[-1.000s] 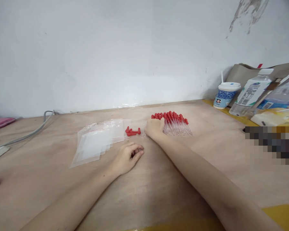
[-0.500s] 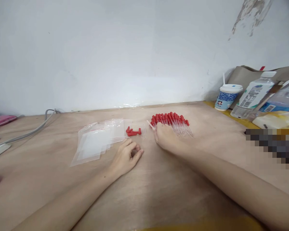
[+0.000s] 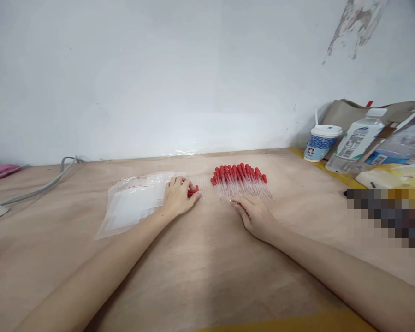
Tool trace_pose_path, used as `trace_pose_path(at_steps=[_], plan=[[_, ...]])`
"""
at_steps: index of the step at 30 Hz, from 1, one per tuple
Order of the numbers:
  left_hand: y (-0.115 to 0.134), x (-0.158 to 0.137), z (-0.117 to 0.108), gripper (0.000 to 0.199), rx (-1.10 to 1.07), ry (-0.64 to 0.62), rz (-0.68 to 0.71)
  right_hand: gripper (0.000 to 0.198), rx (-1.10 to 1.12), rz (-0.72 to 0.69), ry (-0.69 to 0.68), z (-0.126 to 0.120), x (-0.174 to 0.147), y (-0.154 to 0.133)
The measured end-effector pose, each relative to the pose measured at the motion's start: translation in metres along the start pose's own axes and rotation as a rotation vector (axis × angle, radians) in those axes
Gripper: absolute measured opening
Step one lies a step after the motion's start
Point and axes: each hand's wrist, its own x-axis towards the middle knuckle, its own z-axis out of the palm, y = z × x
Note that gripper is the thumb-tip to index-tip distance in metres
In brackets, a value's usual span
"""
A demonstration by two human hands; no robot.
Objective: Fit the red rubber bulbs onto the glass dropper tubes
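My left hand [image 3: 178, 196] is down on the small group of loose red rubber bulbs [image 3: 193, 190], its fingers curled and the thumb closing on one of them; the hand hides the others. Right beside its thumb lie a few thin clear glass tubes [image 3: 203, 186]. My right hand [image 3: 257, 214] rests just in front of a row of droppers [image 3: 242, 177] with red bulbs and clear glass stems, bulbs toward the wall. Its fingertips are pinched on a thin clear tube [image 3: 225, 197] that points left; the far end is hard to make out.
Flat clear zip bags [image 3: 131, 205] lie overlapped left of my left hand. At the right stand a paper cup [image 3: 321, 143] with a straw and a plastic bottle [image 3: 356, 140], with a bag [image 3: 344, 110] behind them. A grey cable [image 3: 51, 182] runs along the left.
My right hand has drawn back from the dropper row toward me, with the clear tube at its fingertips. My left hand has moved forward and left onto the loose red bulbs.
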Motion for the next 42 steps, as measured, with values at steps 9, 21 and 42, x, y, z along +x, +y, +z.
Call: trace_pose_path(at_steps=[9,21,42], plan=[[0.005,-0.007,-0.006,0.015,-0.125,0.155,-0.046,0.021,0.049,0.041,-0.010,-0.005,0.001,-0.005],[0.024,-0.070,-0.041,0.026,-0.405,-0.193,0.069,0.020,0.115,0.009,-0.079,-0.005,-0.002,-0.007],[0.043,-0.069,-0.022,0.018,-1.030,-0.312,-0.114,0.015,0.137,-0.063,-0.037,-0.005,-0.005,-0.026]])
